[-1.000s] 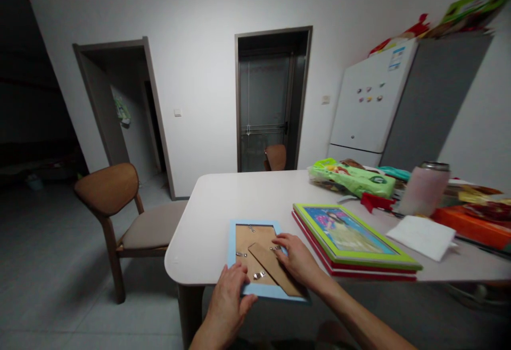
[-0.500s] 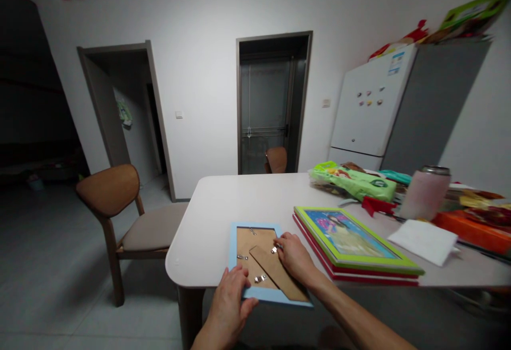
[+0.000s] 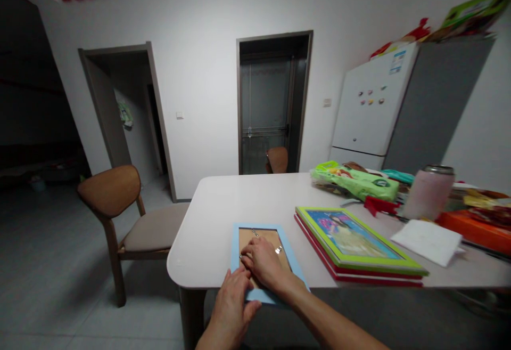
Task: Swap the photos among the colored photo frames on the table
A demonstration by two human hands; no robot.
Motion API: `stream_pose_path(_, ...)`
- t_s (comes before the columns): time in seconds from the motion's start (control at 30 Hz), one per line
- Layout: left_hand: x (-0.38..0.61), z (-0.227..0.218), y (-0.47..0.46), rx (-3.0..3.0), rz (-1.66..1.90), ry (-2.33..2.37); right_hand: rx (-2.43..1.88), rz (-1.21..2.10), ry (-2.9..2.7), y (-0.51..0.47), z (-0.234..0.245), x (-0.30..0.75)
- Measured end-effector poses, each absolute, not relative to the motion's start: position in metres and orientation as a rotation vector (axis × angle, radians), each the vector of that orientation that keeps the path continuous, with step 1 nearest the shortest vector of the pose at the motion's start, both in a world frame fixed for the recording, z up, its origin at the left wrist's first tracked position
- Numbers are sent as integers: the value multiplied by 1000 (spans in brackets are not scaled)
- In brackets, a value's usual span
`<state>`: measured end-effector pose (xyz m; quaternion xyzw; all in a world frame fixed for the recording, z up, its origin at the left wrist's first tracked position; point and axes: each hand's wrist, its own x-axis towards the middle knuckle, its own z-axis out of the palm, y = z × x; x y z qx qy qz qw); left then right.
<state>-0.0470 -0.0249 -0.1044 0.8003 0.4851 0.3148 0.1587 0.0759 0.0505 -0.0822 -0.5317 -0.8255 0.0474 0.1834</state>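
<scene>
A light-blue picture frame (image 3: pixel 286 243) lies face down at the table's near edge, its brown backing board (image 3: pixel 265 234) showing. My left hand (image 3: pixel 231 299) grips its lower left corner, thumb along the near edge and fingers over the left side. Reaching across the backing, my right hand (image 3: pixel 261 265) has its fingertips together at the metal clip on the left side, which they mostly cover. Two more clips show: a top clip (image 3: pixel 254 232) and a right clip (image 3: pixel 278 250). The backing's stand and the lower clip are hidden beneath my right hand and forearm.
Right of the frame, a green picture frame (image 3: pixel 359 235) with a picture of a figure tops a stack with red edges. Farther right are a folded white tissue (image 3: pixel 427 241), a pink tumbler (image 3: pixel 429 193) and a green package (image 3: pixel 355 179). A wooden chair (image 3: pixel 112 193) stands left of the table.
My right hand has moved left across the backing, from the right clip to the left clip, and now covers the stand. My left hand stays at the frame's corner.
</scene>
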Motion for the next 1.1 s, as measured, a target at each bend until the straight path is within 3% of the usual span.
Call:
stream_pose_path(0.6, -43, -105, -27, 2278, 869, 1444, -1868, -7, -2067, 91, -96, 96)
stream_pose_path(1.1, -40, -100, -29, 2245, 891, 1452, -1832, 59, -2096, 77, -83, 105)
